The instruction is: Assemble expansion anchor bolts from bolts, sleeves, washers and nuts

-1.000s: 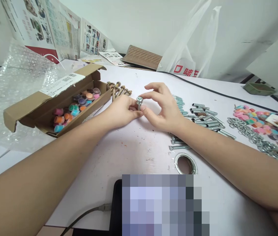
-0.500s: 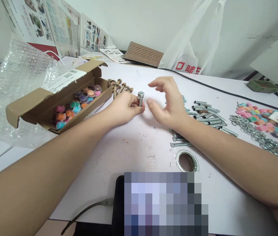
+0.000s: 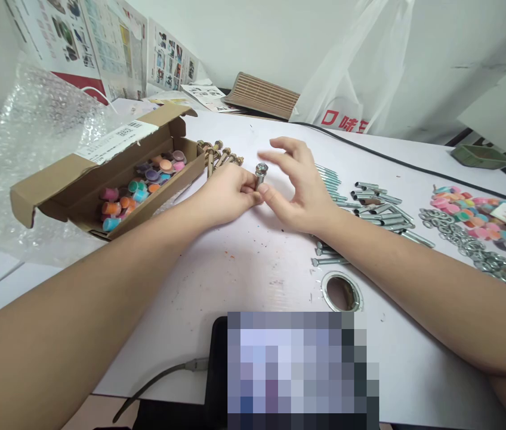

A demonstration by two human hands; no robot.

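My left hand (image 3: 228,191) pinches a silvery expansion bolt (image 3: 261,172), holding it upright just above the table with its nut end up. Close on its right, my right hand (image 3: 300,185) has its fingers spread; the thumb tip is at the bolt's shaft, and I cannot tell whether it touches. The bolt's lower part is hidden by the left fingers. Several brass-coloured bolts (image 3: 221,156) lie behind the left hand. To the right of and partly behind the right hand are thin silvery bolts (image 3: 328,179) and metal sleeves (image 3: 382,206).
A cardboard box (image 3: 159,206) holding small colourful caps stands left, beside bubble wrap (image 3: 33,155). Washers (image 3: 472,248) and more colourful caps (image 3: 481,224) lie far right. Nearer are a metal ring (image 3: 341,291) and a blurred-out device (image 3: 298,370) with a cable. A black cord (image 3: 396,161) crosses behind.
My right hand has moved slightly left, bringing its thumb to the bolt and its fingers nearer the nut. The left hand still holds the bolt, shifted a little right.
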